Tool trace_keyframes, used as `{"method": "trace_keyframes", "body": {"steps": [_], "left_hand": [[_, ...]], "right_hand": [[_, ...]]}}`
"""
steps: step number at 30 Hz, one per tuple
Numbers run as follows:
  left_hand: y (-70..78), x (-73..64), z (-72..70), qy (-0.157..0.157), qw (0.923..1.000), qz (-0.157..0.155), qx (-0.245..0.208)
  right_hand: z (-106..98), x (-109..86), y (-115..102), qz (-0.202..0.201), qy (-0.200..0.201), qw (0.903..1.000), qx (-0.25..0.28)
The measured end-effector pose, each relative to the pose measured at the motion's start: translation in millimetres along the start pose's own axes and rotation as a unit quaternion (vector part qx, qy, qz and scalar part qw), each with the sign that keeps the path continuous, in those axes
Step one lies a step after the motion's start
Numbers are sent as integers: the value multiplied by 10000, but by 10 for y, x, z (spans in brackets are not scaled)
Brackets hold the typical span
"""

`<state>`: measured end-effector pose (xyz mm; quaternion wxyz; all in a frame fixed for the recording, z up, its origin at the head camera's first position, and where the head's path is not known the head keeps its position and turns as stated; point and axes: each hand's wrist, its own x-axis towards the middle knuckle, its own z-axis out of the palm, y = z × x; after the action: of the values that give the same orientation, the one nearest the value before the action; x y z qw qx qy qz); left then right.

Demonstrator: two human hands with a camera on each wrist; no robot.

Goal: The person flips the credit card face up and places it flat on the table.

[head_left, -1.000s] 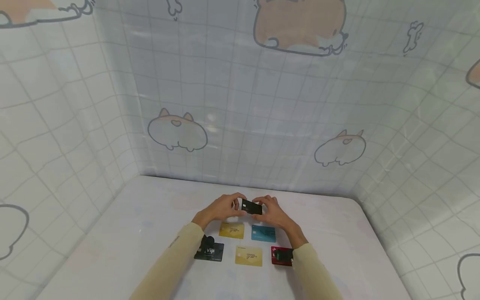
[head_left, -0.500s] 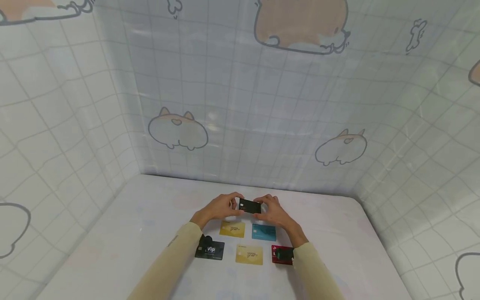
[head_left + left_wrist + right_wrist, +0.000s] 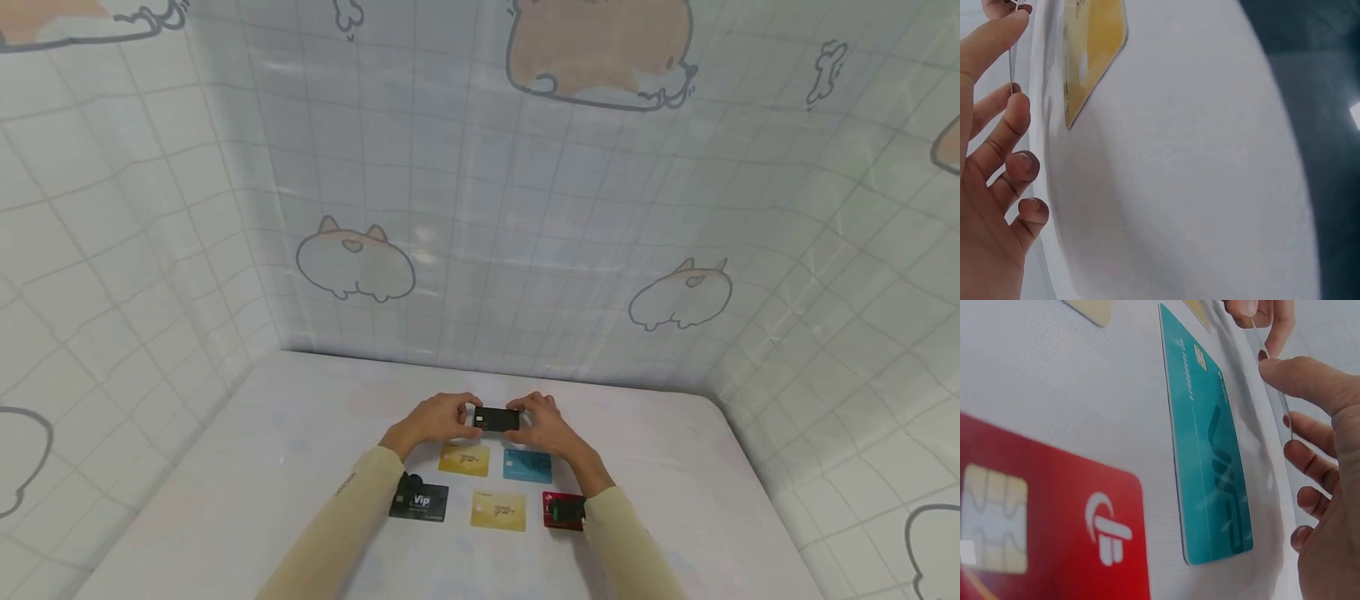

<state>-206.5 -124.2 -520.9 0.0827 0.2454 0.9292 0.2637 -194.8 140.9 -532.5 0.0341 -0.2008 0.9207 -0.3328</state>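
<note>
A black bank card [image 3: 497, 419] with a small pale chip spans the space between my two hands at the far side of the table. My left hand [image 3: 444, 417] pinches its left end between thumb and fingers. At the right end, the thumb and fingers of my right hand [image 3: 546, 423] pinch it too. In the right wrist view the card is edge-on, a thin line between thumb and fingertips. Just in front of the hands lie a gold card [image 3: 463, 460] and a teal card [image 3: 527, 466], side by side.
Closer to me a black VIP card [image 3: 419, 502], a pale gold card [image 3: 498, 511] and a red card [image 3: 555, 510] form a row on the white table [image 3: 330, 400]. The right wrist gear partly covers the red card. A patterned curtain [image 3: 517, 317] rises behind the table.
The black card has shifted slightly left and come down a little, and it now looks more level. My left hand has moved with it; the cards on the table stay put.
</note>
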Motion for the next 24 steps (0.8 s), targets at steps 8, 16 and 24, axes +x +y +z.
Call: {"method": "trace_keyframes", "body": {"steps": [8,16,24], "left_hand": [[-12,5,37,-44,9996,8,289],[-4,25,61,55,9978,45,663],[-14,48,68,75,9966,-16,815]], "right_hand": [[42,9,-7,438,-240,9982,-326],[34,21,-43,499,-233,9973,-495],[37,37,-20,386,-216,9971,-627]]}}
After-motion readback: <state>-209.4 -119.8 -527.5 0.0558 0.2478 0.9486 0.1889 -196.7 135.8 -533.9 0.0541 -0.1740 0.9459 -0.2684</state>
